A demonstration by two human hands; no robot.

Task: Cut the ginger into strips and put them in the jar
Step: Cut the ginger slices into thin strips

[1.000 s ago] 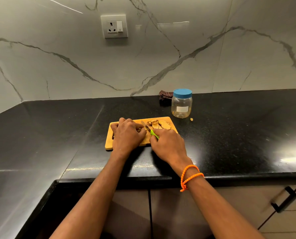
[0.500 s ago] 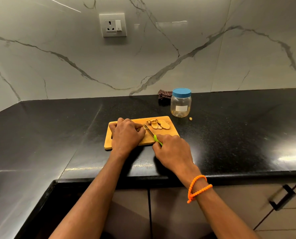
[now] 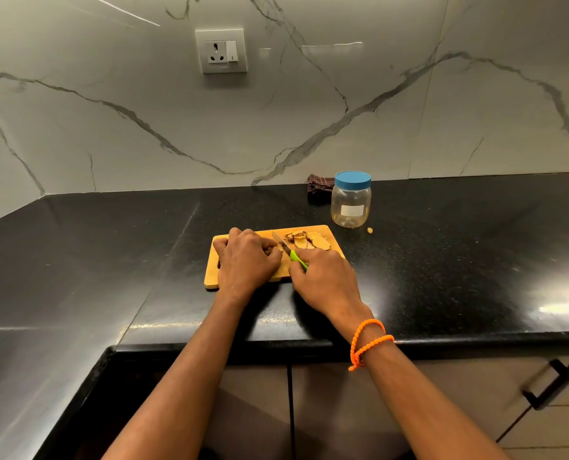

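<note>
A wooden cutting board (image 3: pixel 329 233) lies on the black counter. Several cut ginger slices (image 3: pixel 308 241) are piled at its far right. My left hand (image 3: pixel 245 260) is curled over a ginger piece on the board's middle; the piece is almost fully hidden under my fingers. My right hand (image 3: pixel 326 282) grips a green-handled knife (image 3: pixel 288 250), with the blade angled up-left beside my left fingertips. A clear plastic jar (image 3: pixel 351 202) with a blue lid on it stands behind the board to the right.
A dark folded cloth (image 3: pixel 318 187) lies by the wall left of the jar. A small ginger scrap (image 3: pixel 370 230) sits on the counter right of the jar. A wall socket (image 3: pixel 221 50) is above. The counter edge and cabinet handle (image 3: pixel 548 383) are below.
My right hand drew back toward me and then pushed forward again, sawing the knife at the ginger. My left hand has stayed on the board.
</note>
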